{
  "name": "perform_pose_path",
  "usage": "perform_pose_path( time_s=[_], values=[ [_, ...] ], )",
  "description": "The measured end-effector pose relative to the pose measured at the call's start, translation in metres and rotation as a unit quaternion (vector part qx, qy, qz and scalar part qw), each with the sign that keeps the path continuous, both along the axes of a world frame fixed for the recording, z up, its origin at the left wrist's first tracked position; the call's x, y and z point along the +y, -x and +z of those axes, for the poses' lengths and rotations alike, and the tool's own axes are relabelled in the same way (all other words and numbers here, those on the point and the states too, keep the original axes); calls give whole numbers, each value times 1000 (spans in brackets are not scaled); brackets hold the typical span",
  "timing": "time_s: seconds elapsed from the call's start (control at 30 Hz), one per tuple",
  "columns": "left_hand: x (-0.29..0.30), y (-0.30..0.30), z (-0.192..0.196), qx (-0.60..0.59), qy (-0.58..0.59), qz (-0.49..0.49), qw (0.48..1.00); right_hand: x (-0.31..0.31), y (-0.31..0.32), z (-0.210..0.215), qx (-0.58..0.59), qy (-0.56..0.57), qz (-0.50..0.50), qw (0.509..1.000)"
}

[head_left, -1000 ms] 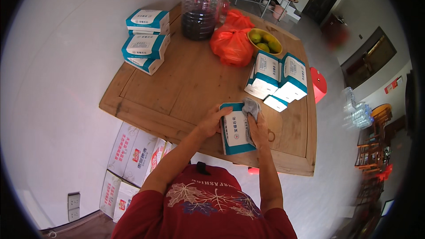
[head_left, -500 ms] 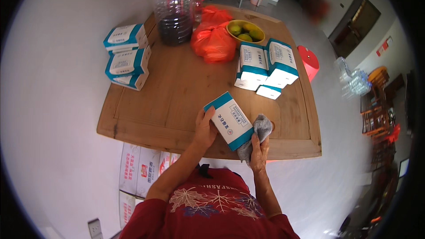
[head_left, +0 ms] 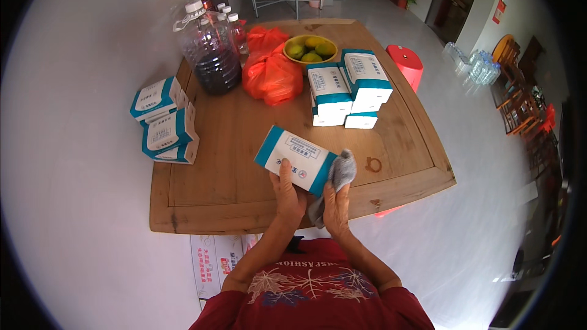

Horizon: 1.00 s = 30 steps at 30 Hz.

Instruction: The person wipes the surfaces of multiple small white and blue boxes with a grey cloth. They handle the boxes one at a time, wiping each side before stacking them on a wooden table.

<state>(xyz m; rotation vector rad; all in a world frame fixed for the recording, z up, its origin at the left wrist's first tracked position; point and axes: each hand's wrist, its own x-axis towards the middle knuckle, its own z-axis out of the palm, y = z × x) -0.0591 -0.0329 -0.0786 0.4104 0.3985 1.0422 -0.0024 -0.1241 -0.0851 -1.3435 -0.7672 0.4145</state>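
Observation:
A white-and-teal box (head_left: 298,157), shaped like a tissue box, is held tilted above the near part of the wooden table (head_left: 238,198). My left hand (head_left: 288,200) grips its near long edge, with the thumb on the printed top. In my right hand (head_left: 336,206) is a bunched grey cloth (head_left: 344,171), pressed against the box's right end. The fingers under the box and cloth are hidden. Similar boxes are stacked at the table's left edge (head_left: 165,131), and another group of boxes (head_left: 333,82) stands beyond my hands to the right.
Toward the back left stands a big plastic jug (head_left: 214,64) of dark liquid, with clear bottles (head_left: 237,32) beside it. Red plastic bags (head_left: 272,76) and a yellow bowl (head_left: 333,56) of green fruit sit mid-back. A red stool (head_left: 406,64) is off the right edge.
The view has shifted. The box has turned so its long side lies more level, and my left hand has slid along its near edge toward the middle. The cloth stays at its right end.

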Motion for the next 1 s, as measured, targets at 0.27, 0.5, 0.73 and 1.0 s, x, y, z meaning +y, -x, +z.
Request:
perform_pose_path(
  time_s=[0.27,0.5,0.73,1.0],
  values=[
    [33,31,1,1,22,-33,999,-35,9,-12,-164,26,138,976],
    [3,31,14,98,-97,-23,990,-19,2,64,-485,129,-34,864],
    [-1,39,16,110,-179,-85,974,-2,-20,56,-379,71,-56,921],
    [0,44,25,113,-164,-133,971,-8,-45,40,287,-11,141,947]
  ],
)
